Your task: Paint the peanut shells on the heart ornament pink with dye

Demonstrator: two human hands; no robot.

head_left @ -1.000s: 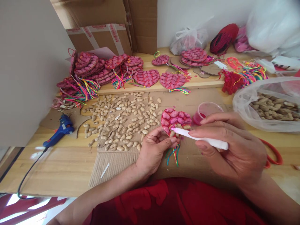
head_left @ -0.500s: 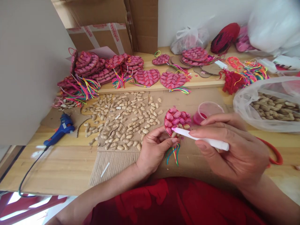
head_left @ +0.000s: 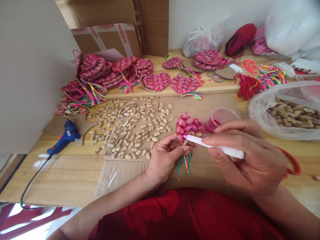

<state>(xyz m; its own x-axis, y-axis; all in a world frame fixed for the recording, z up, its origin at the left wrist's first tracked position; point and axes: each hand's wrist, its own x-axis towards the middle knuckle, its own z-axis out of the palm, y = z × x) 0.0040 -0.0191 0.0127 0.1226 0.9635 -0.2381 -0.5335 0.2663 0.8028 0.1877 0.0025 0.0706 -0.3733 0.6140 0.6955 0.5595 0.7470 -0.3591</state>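
A small peanut-covered ornament [head_left: 189, 125] with a tassel of coloured cords [head_left: 184, 164] is pinched at its lower left edge by my left hand [head_left: 163, 158]. Most of its peanuts are pink; a few near the lower right are bare tan. My right hand [head_left: 247, 156] grips a white marker-like pen [head_left: 217, 145] between thumb and fingers. The pen's pink-stained tip touches a peanut at the ornament's lower left. Just behind my right fingers stands a clear plastic cup [head_left: 225, 115] with pink liquid in it, partly hidden by them.
Loose peanuts [head_left: 135, 133] cover the cardboard to the left, near a blue glue gun [head_left: 65, 136]. Pink peanut ornaments [head_left: 157, 82] lie on the raised ledge behind. A plastic bag of peanuts [head_left: 262, 125] sits at right, with a red ring-shaped item [head_left: 295, 165] closer in.
Almost nothing differs. The pen tip stays on the same lower left part of the ornament, and both hands hold their places.
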